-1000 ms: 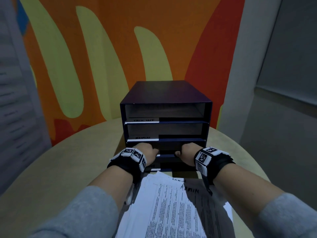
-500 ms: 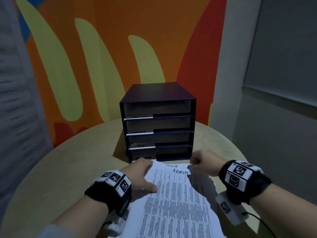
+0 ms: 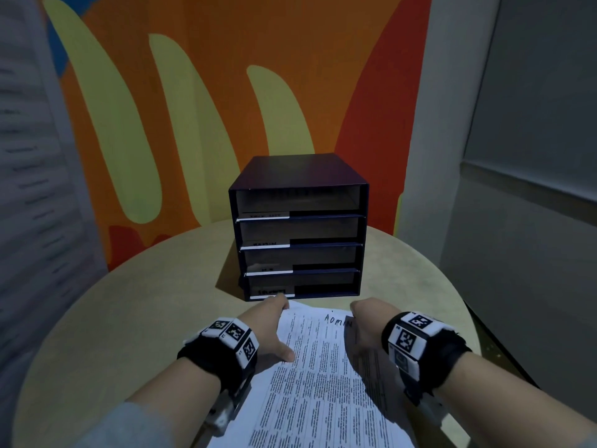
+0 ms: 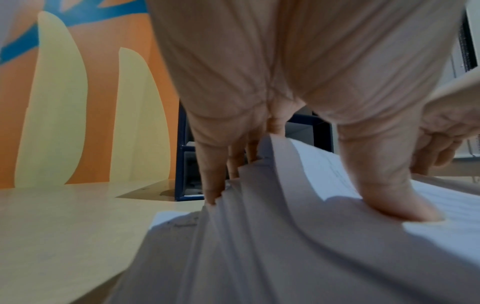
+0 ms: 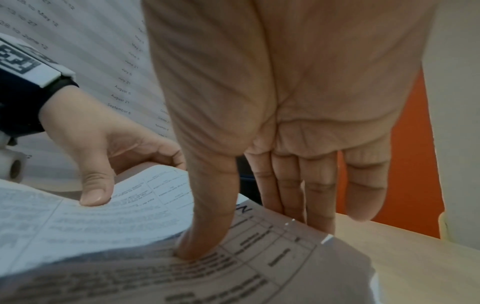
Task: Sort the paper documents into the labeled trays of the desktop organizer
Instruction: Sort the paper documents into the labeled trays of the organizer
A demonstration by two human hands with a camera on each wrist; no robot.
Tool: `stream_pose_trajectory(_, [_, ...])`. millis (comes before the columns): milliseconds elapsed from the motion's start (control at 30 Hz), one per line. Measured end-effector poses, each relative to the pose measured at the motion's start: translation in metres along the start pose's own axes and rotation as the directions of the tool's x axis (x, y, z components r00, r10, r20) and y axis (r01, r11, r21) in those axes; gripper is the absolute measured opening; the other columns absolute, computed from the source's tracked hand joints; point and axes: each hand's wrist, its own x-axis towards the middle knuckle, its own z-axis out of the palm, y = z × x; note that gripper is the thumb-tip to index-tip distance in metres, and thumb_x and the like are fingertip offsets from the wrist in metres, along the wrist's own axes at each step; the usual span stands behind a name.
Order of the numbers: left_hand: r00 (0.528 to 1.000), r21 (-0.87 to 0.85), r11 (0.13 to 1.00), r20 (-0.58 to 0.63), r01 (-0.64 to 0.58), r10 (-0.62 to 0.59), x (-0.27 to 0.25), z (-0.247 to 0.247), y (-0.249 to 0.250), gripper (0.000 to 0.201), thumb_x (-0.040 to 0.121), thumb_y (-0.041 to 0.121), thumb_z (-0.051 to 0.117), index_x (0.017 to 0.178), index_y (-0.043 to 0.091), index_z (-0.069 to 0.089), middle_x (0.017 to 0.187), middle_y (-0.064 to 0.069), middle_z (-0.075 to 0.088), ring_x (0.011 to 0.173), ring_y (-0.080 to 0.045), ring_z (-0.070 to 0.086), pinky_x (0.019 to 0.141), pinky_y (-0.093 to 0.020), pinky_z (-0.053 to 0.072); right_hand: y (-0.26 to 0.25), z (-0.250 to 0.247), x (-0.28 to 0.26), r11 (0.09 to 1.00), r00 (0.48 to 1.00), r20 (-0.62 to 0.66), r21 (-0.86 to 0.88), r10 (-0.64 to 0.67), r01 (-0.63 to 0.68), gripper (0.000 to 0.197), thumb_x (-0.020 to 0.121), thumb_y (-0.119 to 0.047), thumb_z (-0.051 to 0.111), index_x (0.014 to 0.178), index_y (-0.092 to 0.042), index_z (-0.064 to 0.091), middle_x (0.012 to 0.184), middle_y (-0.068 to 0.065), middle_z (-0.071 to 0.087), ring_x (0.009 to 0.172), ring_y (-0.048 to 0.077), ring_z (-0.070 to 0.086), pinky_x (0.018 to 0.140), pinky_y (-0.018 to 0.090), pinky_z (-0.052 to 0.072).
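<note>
**Both hands on the paper stack in front of the organizer**

The round table (image 3: 106,318) has a pale beige wooden top and stands close to a wall painted orange and red with long pale yellow shapes (image 3: 206,101). On the right there is a grey wall with a darker panel (image 3: 529,130); on the left, a grey surface with rows of text, blurred.

The dark blue desktop organizer (image 3: 298,176) stands upright at the far side of the table. It has four open trays one above the other, each with a white label strip at the left of its front edge; the words on them are hard to read.

Just in front of it lies the stack of white printed paper documents (image 3: 319,383); the top sheet has "ADMIN" written by hand. The left hand (image 3: 268,328) pinches the left edge of the upper sheets, thumb on top, fingers (image 4: 210,181) under, and lifts them a little. The right hand (image 3: 365,321) grips the right edge, thumb pressing on the page and fingers reaching beyond the edge. Both wrists carry black bands with white square markers (image 3: 407,334).
</note>
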Motion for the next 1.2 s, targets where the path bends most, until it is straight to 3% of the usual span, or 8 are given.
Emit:
stream_pose_trajectory(133, [1.000, 0.011, 1.000, -0.011, 0.016, -0.016, -0.004, 0.000, 0.004, 0.077, 0.065, 0.037, 0.088, 0.113, 0.024, 0.029, 0.089, 0.005, 0.058, 0.075, -0.012, 0.056, 0.065, -0.030, 0.045, -0.001, 0.002, -0.001, 0.999, 0.999, -0.037, 0.022, 0.035, -0.034, 0.039, 0.088, -0.023, 0.066, 0.120, -0.010, 0.046, 0.117, 0.008, 0.059, 0.104, 0.028, 0.061, 0.076, 0.034, 0.043])
stream_pose_trajectory(400, [0.997, 0.029, 0.999, -0.080, 0.021, -0.019, -0.006, 0.000, 0.005, 0.082, 0.063, 0.039, 0.090, 0.111, 0.023, 0.026, 0.086, 0.003, 0.057, 0.077, -0.014, 0.058, 0.071, -0.032, 0.049, -0.001, 0.001, -0.009, 0.997, 0.997, -0.048, 0.056, 0.061, -0.058, 0.045, 0.086, -0.027, 0.069, 0.116, -0.013, 0.040, 0.096, 0.003, 0.053, 0.105, 0.028, 0.059, 0.086, 0.040, 0.040])
stream_pose_trajectory(533, [0.993, 0.019, 1.000, -0.117, 0.014, -0.012, -0.005, 0.002, 0.001, 0.081, 0.062, 0.037, 0.090, 0.109, 0.024, 0.025, 0.088, 0.001, 0.061, 0.079, -0.014, 0.061, 0.076, -0.036, 0.055, -0.001, 0.002, -0.009, 0.996, 0.997, -0.047, 0.067, 0.063, -0.060, 0.055, 0.082, -0.032, 0.073, 0.121, -0.012, 0.040, 0.110, 0.004, 0.061, 0.104, 0.028, 0.060, 0.090, 0.042, 0.041])
stream_pose_trajectory(700, [0.957, -0.102, 0.986, -0.271, -0.130, 0.098, -0.006, -0.005, -0.011, 0.042, 0.081, 0.032, 0.073, 0.095, 0.029, 0.034, 0.101, 0.000, 0.063, 0.084, -0.012, 0.059, 0.076, -0.035, 0.051, 0.001, 0.006, -0.007, 0.995, 0.993, -0.096, 0.082, 0.067, -0.059, 0.048, 0.087, -0.022, 0.064, 0.126, -0.013, 0.038, 0.104, 0.002, 0.061, 0.100, 0.027, 0.061, 0.090, 0.041, 0.038])
stream_pose_trajectory(800, [0.908, -0.128, 0.968, -0.392, -0.215, 0.150, -0.006, -0.009, -0.018, 0.019, 0.089, 0.022, 0.066, 0.086, 0.025, 0.048, 0.114, 0.007, 0.061, 0.103, -0.005, 0.056, 0.087, -0.028, 0.048, 0.002, 0.007, -0.007, 0.995, 0.994, -0.094, 0.080, 0.062, -0.055, 0.052, 0.087, -0.022, 0.065, 0.127, -0.012, 0.034, 0.081, -0.004, 0.051, 0.085, 0.026, 0.056, 0.089, 0.042, 0.038])
stream_pose_trajectory(867, [0.915, -0.144, 0.969, -0.380, -0.202, 0.134, -0.004, -0.010, -0.021, 0.017, 0.087, 0.026, 0.069, 0.092, 0.025, 0.053, 0.107, 0.010, 0.060, 0.097, -0.004, 0.057, 0.086, -0.028, 0.051, 0.002, 0.006, -0.007, 0.996, 0.993, -0.099, 0.078, 0.061, -0.053, 0.051, 0.086, -0.024, 0.067, 0.124, -0.012, 0.035, 0.073, -0.006, 0.044, 0.078, 0.024, 0.051, 0.087, 0.042, 0.038])
stream_pose_trajectory(1033, [0.959, -0.001, 0.992, -0.254, -0.129, 0.125, 0.003, -0.009, -0.020, 0.047, 0.083, 0.036, 0.073, 0.123, 0.025, 0.052, 0.120, 0.008, 0.053, 0.102, -0.012, 0.055, 0.086, -0.025, 0.045, -0.001, 0.005, -0.006, 0.997, 0.994, -0.083, 0.054, 0.066, -0.061, 0.042, 0.089, -0.018, 0.061, 0.124, -0.013, 0.038, 0.072, -0.005, 0.045, 0.080, 0.025, 0.050, 0.096, 0.046, 0.035])
stream_pose_trajectory(1200, [0.925, 0.022, 0.988, -0.346, -0.156, 0.154, 0.007, -0.009, -0.019, 0.018, 0.083, 0.028, 0.068, 0.087, 0.028, 0.051, 0.093, 0.010, 0.053, 0.089, -0.015, 0.052, 0.083, -0.035, 0.045, -0.003, 0.004, -0.012, 0.997, 0.994, -0.081, 0.045, 0.069, -0.066, 0.025, 0.085, -0.025, 0.067, 0.097, -0.019, 0.045, 0.087, -0.003, 0.051, 0.095, 0.024, 0.058, 0.096, 0.043, 0.034])
